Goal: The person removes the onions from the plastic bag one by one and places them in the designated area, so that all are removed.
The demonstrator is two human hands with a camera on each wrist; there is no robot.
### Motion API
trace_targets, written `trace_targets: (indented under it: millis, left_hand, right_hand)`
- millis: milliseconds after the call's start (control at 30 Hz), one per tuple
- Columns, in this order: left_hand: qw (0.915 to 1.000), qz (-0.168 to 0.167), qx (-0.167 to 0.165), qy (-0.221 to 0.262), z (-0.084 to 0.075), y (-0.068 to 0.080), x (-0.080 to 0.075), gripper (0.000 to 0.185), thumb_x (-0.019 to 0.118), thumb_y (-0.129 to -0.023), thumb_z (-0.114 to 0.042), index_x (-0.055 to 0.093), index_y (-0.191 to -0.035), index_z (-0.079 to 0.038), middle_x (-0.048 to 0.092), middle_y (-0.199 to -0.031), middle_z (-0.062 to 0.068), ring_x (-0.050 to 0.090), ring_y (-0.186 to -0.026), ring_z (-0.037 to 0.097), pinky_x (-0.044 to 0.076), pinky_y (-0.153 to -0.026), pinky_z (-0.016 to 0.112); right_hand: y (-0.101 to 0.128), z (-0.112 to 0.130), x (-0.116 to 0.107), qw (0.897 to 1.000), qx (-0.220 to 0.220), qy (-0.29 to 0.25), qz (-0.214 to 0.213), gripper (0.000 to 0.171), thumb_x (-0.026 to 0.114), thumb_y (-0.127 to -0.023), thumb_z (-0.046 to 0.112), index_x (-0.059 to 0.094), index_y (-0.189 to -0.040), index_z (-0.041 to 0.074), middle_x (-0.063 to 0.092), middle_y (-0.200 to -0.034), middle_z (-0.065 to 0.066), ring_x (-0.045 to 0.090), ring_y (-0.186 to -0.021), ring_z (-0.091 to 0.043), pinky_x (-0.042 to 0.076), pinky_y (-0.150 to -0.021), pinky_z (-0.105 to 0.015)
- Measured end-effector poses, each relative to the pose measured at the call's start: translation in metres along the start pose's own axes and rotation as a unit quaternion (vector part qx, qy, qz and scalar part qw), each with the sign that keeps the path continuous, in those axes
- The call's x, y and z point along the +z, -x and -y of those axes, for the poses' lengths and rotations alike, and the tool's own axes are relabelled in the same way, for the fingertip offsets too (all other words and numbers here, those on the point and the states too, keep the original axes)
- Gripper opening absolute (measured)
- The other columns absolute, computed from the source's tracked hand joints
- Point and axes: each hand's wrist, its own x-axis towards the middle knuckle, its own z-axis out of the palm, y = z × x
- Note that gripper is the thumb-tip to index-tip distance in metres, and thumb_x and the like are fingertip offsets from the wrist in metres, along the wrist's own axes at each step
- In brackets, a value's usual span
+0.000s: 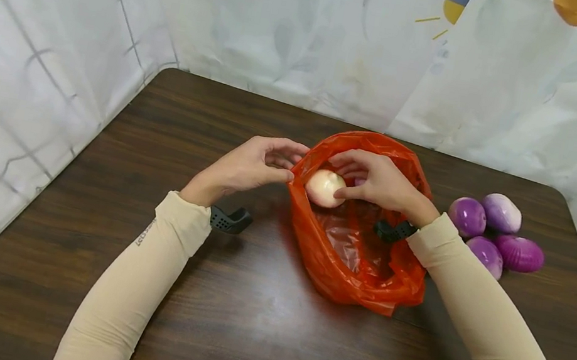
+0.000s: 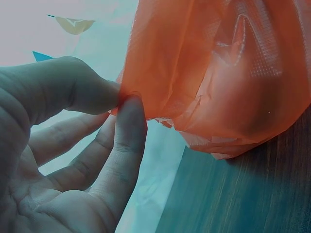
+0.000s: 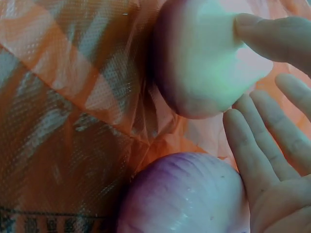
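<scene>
A red plastic bag (image 1: 344, 291) stands wide-mouthed on the table. My left hand (image 1: 262, 166) pinches its left rim between thumb and index finger, as the left wrist view shows up close. Inside the bag, my right hand (image 1: 380, 182) holds a pale-topped onion (image 1: 324, 188) near the left wall. In the right wrist view the thumb (image 3: 272, 36) lies against this onion, and the fingertips (image 3: 235, 126) are at its lower edge. Beside it lies a purple onion (image 3: 187, 194), which the hand mostly hides in the head view.
Several purple onions (image 1: 487, 258) sit in a cluster on the table right of the bag, close to my right forearm. The dark wood table (image 1: 250, 339) is bordered by a patterned white curtain (image 1: 268, 30) at the back and left.
</scene>
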Motion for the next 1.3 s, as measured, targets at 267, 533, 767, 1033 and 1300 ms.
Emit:
trace_targets:
  millis: [267, 533, 767, 1033, 1300]
  left_hand:
    - [1.0000, -0.001, 0.000, 0.004, -0.001, 0.001, -0.001, 0.048, 0.067, -0.096, -0.008, 0.060, -0.143, -0.015, 0.064, -0.135, 0.009, 0.064, -0.116, 0.025, 0.056, -0.093, 0.031]
    - [1.0000, -0.004, 0.003, 0.002, -0.002, -0.001, 0.000, 0.048, 0.066, -0.096, -0.008, 0.060, -0.143, -0.016, 0.064, -0.136, 0.010, 0.064, -0.117, 0.024, 0.056, -0.094, 0.032]
    - [1.0000, -0.003, 0.000, 0.001, -0.003, 0.000, 0.001, 0.048, 0.067, -0.095, -0.009, 0.061, -0.142, -0.016, 0.064, -0.135, 0.008, 0.064, -0.116, 0.024, 0.056, -0.095, 0.033]
    - [1.0000, -0.004, -0.005, -0.005, 0.000, 0.002, -0.001, 0.049, 0.067, -0.097, -0.010, 0.059, -0.144, -0.016, 0.062, -0.137, 0.009, 0.063, -0.120, 0.025, 0.055, -0.098, 0.034]
    - [0.9999, -0.005, -0.006, -0.011, 0.000, 0.002, -0.001, 0.049, 0.067, -0.097, -0.011, 0.058, -0.145, -0.016, 0.062, -0.138, 0.008, 0.063, -0.121, 0.025, 0.055, -0.100, 0.036]
  right_hand:
    - [-0.003, 0.002, 0.003, 1.000, -0.005, 0.027, 0.000, 0.064, 0.092, -0.079, 0.022, 0.063, -0.136, 0.013, 0.068, -0.133, -0.005, 0.067, -0.121, -0.022, 0.056, -0.106, -0.046]
    - [-0.002, 0.000, 0.006, 0.999, -0.002, 0.042, 0.001, 0.067, 0.094, -0.076, 0.028, 0.064, -0.135, 0.015, 0.068, -0.137, -0.004, 0.066, -0.128, -0.022, 0.054, -0.108, -0.047]
    - [-0.001, -0.001, 0.011, 0.999, -0.016, 0.047, 0.006, 0.065, 0.093, -0.077, 0.026, 0.065, -0.133, 0.012, 0.070, -0.133, -0.006, 0.067, -0.124, -0.022, 0.058, -0.102, -0.045]
    - [0.001, 0.000, 0.015, 0.998, -0.020, 0.059, 0.012, 0.066, 0.093, -0.077, 0.031, 0.065, -0.134, 0.014, 0.070, -0.132, -0.005, 0.068, -0.119, -0.022, 0.062, -0.094, -0.043]
    - [0.013, 0.001, 0.011, 0.999, -0.015, 0.038, 0.007, 0.066, 0.094, -0.075, 0.030, 0.065, -0.134, 0.017, 0.070, -0.131, -0.003, 0.068, -0.116, -0.020, 0.062, -0.093, -0.045]
